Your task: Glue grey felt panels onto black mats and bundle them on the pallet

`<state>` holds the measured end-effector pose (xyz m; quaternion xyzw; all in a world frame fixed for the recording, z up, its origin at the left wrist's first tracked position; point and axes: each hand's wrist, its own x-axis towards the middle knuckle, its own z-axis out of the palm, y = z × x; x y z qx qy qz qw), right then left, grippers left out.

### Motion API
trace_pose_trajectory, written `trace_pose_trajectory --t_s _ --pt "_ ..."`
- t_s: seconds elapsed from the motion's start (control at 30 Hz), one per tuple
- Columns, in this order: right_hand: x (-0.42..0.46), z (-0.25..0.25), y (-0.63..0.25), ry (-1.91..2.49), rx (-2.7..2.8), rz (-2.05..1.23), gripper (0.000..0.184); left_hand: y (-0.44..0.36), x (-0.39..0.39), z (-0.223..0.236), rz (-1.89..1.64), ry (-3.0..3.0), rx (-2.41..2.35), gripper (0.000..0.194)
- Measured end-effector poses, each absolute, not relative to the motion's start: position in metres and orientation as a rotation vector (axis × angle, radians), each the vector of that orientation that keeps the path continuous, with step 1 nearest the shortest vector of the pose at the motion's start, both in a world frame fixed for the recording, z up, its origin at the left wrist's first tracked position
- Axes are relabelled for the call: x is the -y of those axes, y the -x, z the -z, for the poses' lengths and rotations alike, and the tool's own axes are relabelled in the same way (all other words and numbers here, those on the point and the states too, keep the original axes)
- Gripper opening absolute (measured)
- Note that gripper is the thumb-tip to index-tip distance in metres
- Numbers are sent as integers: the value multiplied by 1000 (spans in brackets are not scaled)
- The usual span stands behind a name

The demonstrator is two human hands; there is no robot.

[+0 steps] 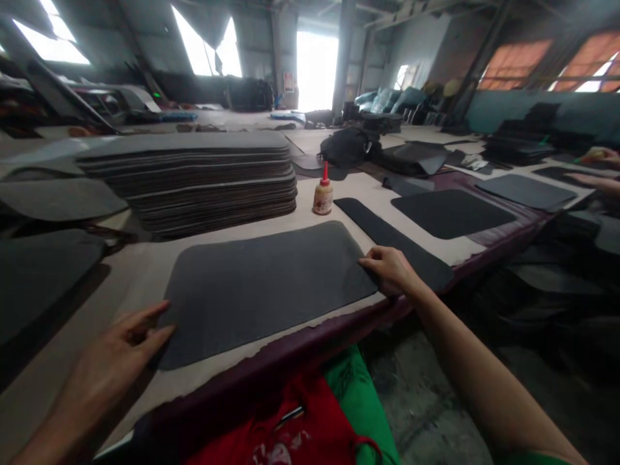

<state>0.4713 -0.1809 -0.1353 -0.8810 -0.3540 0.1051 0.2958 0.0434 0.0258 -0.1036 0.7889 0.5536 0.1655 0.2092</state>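
Note:
A dark grey sheet with rounded corners lies on the pale table in front of me. At its left edge is my left hand, thumb and forefinger closed on the rim. My right hand pinches the right edge. A narrow black strip lies just beyond my right hand, and farther right is another dark sheet. Behind the sheet I hold stands a small bottle with a red nozzle, upright.
A tall stack of similar sheets stands at the back left, with more dark pieces at the far left. A black bag-like bundle lies behind the bottle. At the right edge, another person's hands are near a grey sheet.

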Motion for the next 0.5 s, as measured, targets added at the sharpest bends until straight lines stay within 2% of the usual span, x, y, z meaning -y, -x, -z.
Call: trace_pose_trajectory --t_s 0.2,0.43,0.5 --pt "187 132 -466 2438 941 -340 42 -38 -30 124 -699 -1888 -1338 57" --pt "185 137 -483 2607 634 -570 44 -38 -40 132 -904 -1764 -1222 51" --pt "189 153 -499 2577 776 -414 48 -38 -41 132 -926 -1748 -1184 50"
